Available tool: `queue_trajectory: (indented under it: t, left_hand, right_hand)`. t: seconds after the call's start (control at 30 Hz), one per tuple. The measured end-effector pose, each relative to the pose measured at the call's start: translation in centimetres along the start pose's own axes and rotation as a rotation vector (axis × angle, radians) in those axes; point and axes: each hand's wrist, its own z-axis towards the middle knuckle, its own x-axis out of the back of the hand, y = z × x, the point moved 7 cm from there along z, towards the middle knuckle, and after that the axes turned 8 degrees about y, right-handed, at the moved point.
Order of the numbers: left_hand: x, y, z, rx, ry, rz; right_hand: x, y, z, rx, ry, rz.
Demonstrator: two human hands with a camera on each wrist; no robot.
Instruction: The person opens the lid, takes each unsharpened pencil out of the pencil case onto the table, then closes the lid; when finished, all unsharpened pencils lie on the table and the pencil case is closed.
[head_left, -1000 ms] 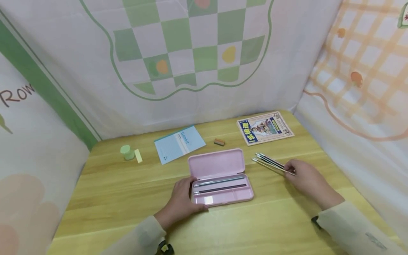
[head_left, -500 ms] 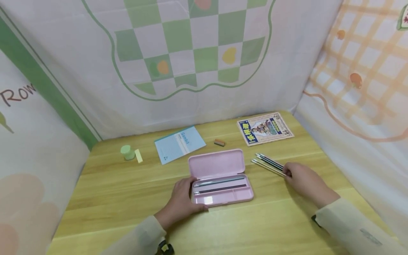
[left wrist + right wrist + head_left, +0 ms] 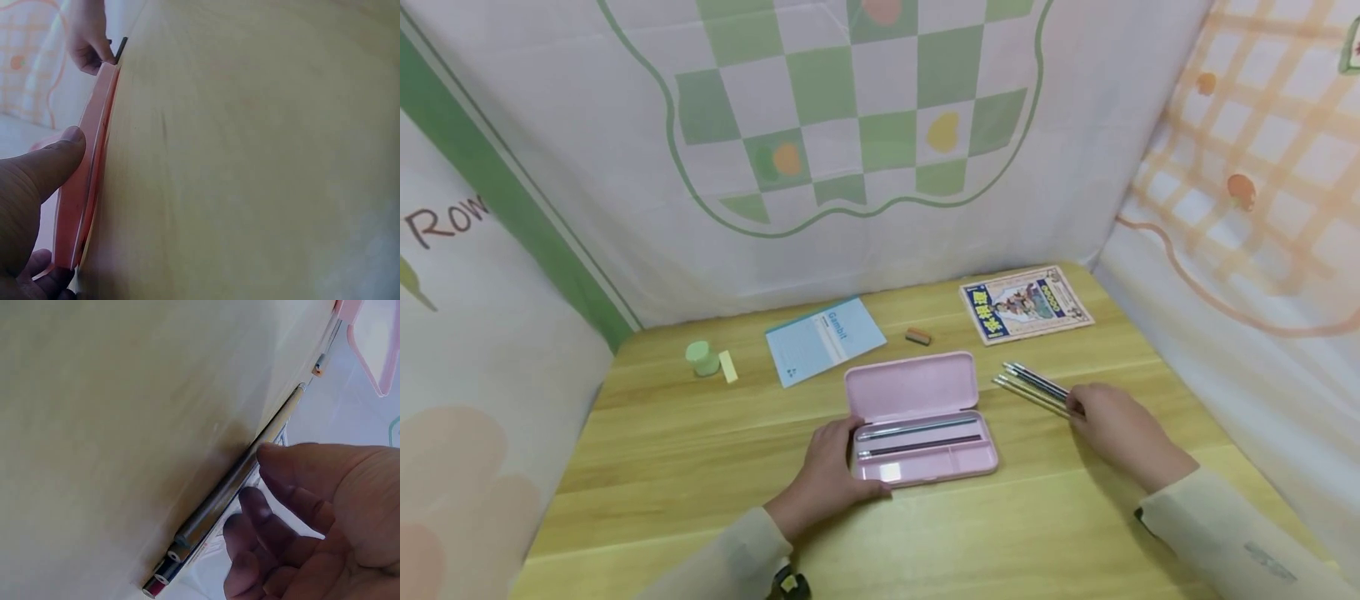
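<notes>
A pink pencil case (image 3: 912, 387) lies with its lid up in the head view. One teal pencil (image 3: 917, 429) and one dark pencil (image 3: 928, 446) lie in its tray. My left hand (image 3: 829, 467) grips the case's left end; in the left wrist view the thumb (image 3: 62, 156) presses its front side, with fingertips at the near end. To the right of the case, several pencils (image 3: 1033, 387) lie side by side. My right hand (image 3: 1123, 429) pinches at their right part. The right wrist view shows the thumb (image 3: 294, 459) against the pencils (image 3: 219, 500), fingers curled beyond.
Behind the case are a blue notebook (image 3: 826, 342), a small orange-and-dark block (image 3: 918, 337) and a picture-covered booklet (image 3: 1026, 305). At the back left of the wooden table (image 3: 685, 475) stand a green round object (image 3: 702, 358) and a pale yellow strip (image 3: 728, 367). Curtains surround the table.
The lighter pencils have shifted slightly and now lie more in line with the dark ones. My right hand moved a little left, over the pencil ends. My left hand stays on the case.
</notes>
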Motion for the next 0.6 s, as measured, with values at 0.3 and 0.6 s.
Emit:
queue_trajectory:
  t: [0.3,0.6]
  left_hand:
    - [0.0,0.0,0.1,0.009,0.001,0.001]
    - [-0.1,0.0,0.0,0.007,0.007,0.005]
  right_hand:
    - [0.0,-3.9,0.3,0.045,-0.047,0.059]
    - [-1.0,-12.1,0.1,0.2,-0.129,0.198]
